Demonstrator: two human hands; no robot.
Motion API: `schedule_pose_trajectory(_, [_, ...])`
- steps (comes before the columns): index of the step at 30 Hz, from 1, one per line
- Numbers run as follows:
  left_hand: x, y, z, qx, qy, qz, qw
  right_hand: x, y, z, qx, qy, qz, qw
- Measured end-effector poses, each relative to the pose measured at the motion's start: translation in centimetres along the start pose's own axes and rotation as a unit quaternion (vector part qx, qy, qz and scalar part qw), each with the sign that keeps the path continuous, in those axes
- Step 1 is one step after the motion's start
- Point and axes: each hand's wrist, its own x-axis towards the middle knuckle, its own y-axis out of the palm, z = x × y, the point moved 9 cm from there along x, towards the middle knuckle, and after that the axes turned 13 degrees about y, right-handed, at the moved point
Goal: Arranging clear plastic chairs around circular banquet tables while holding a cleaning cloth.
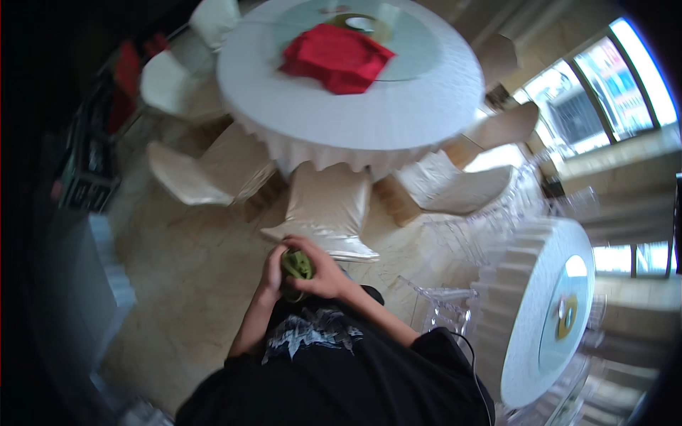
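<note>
In front of my black shirt, both hands are closed round a crumpled olive-green bundle (297,264). It looks like folded cloth or strap, but its kind is not clear. My left hand (271,275) grips it from the left side. Wrapped over its right side is my right hand (324,272), with the fingers reaching across the top. Much of the bundle is hidden by the palms and fingers. Just beyond my hands stands a chair with a shiny cream cover (328,206).
A large round table with a white cloth (305,117) stands ahead, bearing a glass turntable (419,50) and a red cloth (337,57). Covered chairs surround it. At the right is a smaller round table (522,348) beside clear plastic chairs (451,312). Dark boxes (92,167) stand left.
</note>
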Motion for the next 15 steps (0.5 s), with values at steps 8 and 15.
schedule_pose_trajectory(8, [2.1,-0.3,-6.9,0.145,0.104,0.078,0.981,4.2,2.4,2.1,-0.045,-0.022,-0.027,0.998])
schedule_pose_trajectory(15, [2.0,-2.1,-10.4,0.215,0.141,0.052,0.965,6.5,4.3,-0.9,0.067,0.068,0.002,0.995])
